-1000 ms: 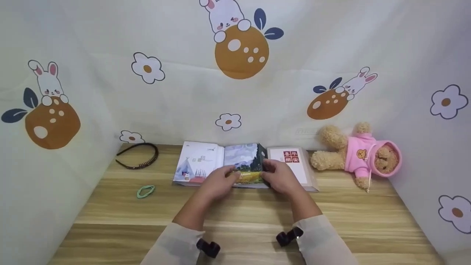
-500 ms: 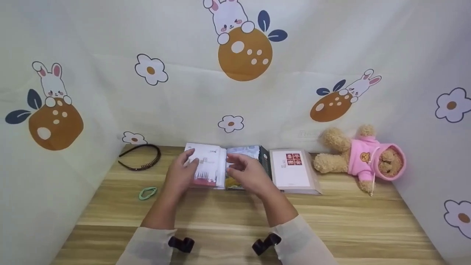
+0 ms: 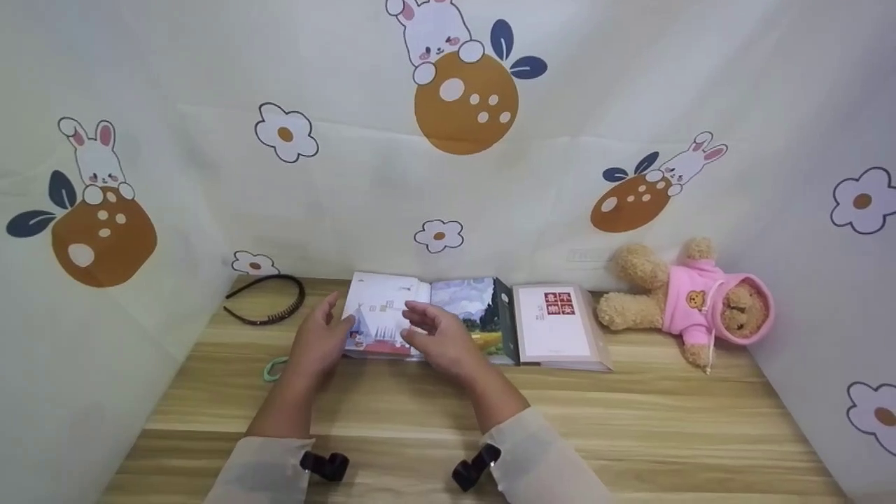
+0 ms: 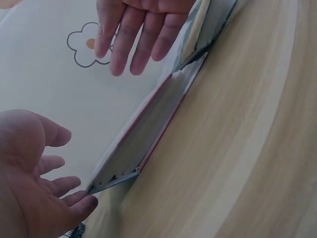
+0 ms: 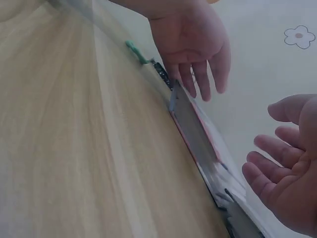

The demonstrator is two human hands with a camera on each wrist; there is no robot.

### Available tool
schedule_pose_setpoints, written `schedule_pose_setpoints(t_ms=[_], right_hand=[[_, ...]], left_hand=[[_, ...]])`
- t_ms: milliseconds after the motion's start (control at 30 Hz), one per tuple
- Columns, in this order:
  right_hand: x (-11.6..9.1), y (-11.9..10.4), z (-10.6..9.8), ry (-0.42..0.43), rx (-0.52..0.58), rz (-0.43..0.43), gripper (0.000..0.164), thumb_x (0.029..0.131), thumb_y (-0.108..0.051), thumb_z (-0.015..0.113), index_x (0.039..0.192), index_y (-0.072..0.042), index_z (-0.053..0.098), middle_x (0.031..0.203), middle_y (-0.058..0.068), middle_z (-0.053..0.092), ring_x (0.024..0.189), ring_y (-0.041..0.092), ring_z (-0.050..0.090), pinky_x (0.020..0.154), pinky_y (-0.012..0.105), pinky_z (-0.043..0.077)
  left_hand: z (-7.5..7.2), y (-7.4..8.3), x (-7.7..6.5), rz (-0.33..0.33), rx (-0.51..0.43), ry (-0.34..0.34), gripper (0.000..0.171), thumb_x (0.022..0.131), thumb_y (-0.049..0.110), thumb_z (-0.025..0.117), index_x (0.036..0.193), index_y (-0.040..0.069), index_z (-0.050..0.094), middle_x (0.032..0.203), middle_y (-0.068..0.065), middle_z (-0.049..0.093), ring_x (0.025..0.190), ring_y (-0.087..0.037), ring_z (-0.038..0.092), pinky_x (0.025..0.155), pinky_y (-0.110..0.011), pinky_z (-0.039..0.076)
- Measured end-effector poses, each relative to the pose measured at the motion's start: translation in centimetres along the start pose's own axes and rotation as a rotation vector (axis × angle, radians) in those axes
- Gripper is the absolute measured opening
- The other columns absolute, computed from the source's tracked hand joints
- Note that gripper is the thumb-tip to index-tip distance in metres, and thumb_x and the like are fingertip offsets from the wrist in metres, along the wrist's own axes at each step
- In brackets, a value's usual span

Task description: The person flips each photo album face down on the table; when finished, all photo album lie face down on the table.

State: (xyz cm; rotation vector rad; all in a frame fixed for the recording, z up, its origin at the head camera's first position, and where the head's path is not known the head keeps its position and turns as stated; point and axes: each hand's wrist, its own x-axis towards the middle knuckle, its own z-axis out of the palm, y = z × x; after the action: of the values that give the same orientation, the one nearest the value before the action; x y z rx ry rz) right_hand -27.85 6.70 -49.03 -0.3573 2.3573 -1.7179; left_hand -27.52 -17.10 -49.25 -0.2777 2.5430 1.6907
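Three thick books lie in a row on the wooden table: a white one with a tent drawing point(image 3: 374, 290) at left, one with a painted landscape cover point(image 3: 462, 297) in the middle, and a white-and-beige one with red squares point(image 3: 560, 329) at right. My left hand point(image 3: 318, 343) is at the tent book's left edge; the left wrist view shows its fingertips point(image 4: 74, 196) at that book's corner. Over the tent book's right part hovers my right hand point(image 3: 448, 343), fingers loosely bent and holding nothing. In the right wrist view the palm point(image 5: 292, 173) is apart from the books.
A dark toothed headband point(image 3: 299, 301) lies at the back left. Partly behind my left wrist is a green hair tie point(image 3: 271, 368). A teddy bear in a pink hoodie point(image 3: 689, 297) lies at right. Printed cloth point(image 3: 350, 189) hangs behind and beside the table.
Both hands have moved left from the landscape book to the tent book. The left hand has come to its left edge. The landscape book's cover is more visible now.
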Motion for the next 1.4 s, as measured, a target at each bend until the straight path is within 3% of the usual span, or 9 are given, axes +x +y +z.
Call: schedule_pose_setpoints(t_ms=[233, 533, 667, 800, 900, 1033, 1200, 1400], right_hand=[[-0.1, 0.2, 1.3, -0.043, 0.010, 0.048, 0.064, 0.104, -0.026, 0.067, 0.162, -0.009, 0.046, 0.170, 0.010, 0.046, 0.159, 0.030, 0.043, 0.133, 0.047, 0.034], [-0.2, 0.4, 1.9, -0.065, 0.018, 0.064, 0.067, 0.104, -0.026, 0.067, 0.164, -0.008, 0.043, 0.171, 0.013, 0.042, 0.161, 0.032, 0.038, 0.135, 0.048, 0.029], [-0.4, -0.1, 1.7, -0.067, 0.035, 0.063, 0.070, 0.104, -0.032, 0.070, 0.165, -0.012, 0.042, 0.170, 0.008, 0.045, 0.160, 0.027, 0.041, 0.134, 0.045, 0.032], [-0.6, -0.8, 1.4, -0.096, 0.060, 0.020, 0.072, 0.104, -0.039, 0.070, 0.166, -0.016, 0.041, 0.166, 0.006, 0.052, 0.156, 0.026, 0.048, 0.130, 0.045, 0.040], [-0.7, -1.3, 1.0, -0.120, 0.135, -0.007, 0.070, 0.105, -0.037, 0.068, 0.166, -0.015, 0.040, 0.165, 0.008, 0.053, 0.154, 0.026, 0.051, 0.127, 0.044, 0.043], [-0.9, -1.9, 0.4, -0.119, 0.260, 0.003, 0.067, 0.108, -0.035, 0.064, 0.168, -0.020, 0.037, 0.167, 0.006, 0.050, 0.153, 0.028, 0.052, 0.123, 0.044, 0.048], [-1.0, -2.2, -0.1, -0.076, 0.304, -0.009, 0.067, 0.109, -0.042, 0.060, 0.169, -0.029, 0.034, 0.173, 0.006, 0.042, 0.156, 0.034, 0.047, 0.121, 0.055, 0.048], [-0.9, -1.8, -0.1, -0.074, 0.282, 0.046, 0.067, 0.106, -0.044, 0.066, 0.166, -0.045, 0.036, 0.177, 0.005, 0.034, 0.154, 0.041, 0.046, 0.115, 0.068, 0.050]], left_hand=[[0.3, -0.9, 0.4, -0.009, 0.011, -0.068, 0.079, 0.102, 0.001, 0.052, 0.171, 0.005, 0.016, 0.177, -0.022, 0.024, 0.166, -0.040, 0.021, 0.138, -0.055, 0.014], [0.2, -0.1, -0.2, -0.017, 0.010, -0.047, 0.075, 0.102, 0.000, 0.053, 0.170, 0.005, 0.022, 0.176, -0.023, 0.028, 0.164, -0.042, 0.026, 0.137, -0.056, 0.021], [0.2, 1.7, -1.2, 0.021, -0.034, -0.023, 0.076, 0.103, 0.007, 0.055, 0.172, 0.010, 0.021, 0.178, -0.018, 0.024, 0.165, -0.040, 0.024, 0.137, -0.055, 0.021], [0.4, 3.8, -2.4, 0.098, -0.083, 0.015, 0.071, 0.103, 0.017, 0.058, 0.169, 0.016, 0.033, 0.180, -0.011, 0.023, 0.168, -0.037, 0.018, 0.138, -0.056, 0.017], [0.9, 4.9, -3.1, 0.161, -0.114, 0.019, 0.064, 0.105, 0.022, 0.057, 0.166, 0.016, 0.040, 0.179, -0.010, 0.023, 0.165, -0.038, 0.024, 0.136, -0.056, 0.025], [1.6, 5.4, -3.6, 0.217, -0.150, -0.026, 0.058, 0.110, 0.031, 0.054, 0.165, 0.019, 0.043, 0.178, -0.006, 0.025, 0.162, -0.040, 0.032, 0.130, -0.057, 0.036], [2.5, 5.1, -3.6, 0.250, -0.168, -0.096, 0.051, 0.112, 0.032, 0.053, 0.162, 0.024, 0.048, 0.177, 0.001, 0.029, 0.164, -0.038, 0.028, 0.131, -0.060, 0.033], [3.2, 4.1, -2.9, 0.135, -0.219, -0.131, 0.069, 0.108, 0.028, 0.063, 0.169, 0.028, 0.033, 0.180, -0.006, 0.024, 0.163, -0.039, 0.033, 0.129, -0.055, 0.037]])
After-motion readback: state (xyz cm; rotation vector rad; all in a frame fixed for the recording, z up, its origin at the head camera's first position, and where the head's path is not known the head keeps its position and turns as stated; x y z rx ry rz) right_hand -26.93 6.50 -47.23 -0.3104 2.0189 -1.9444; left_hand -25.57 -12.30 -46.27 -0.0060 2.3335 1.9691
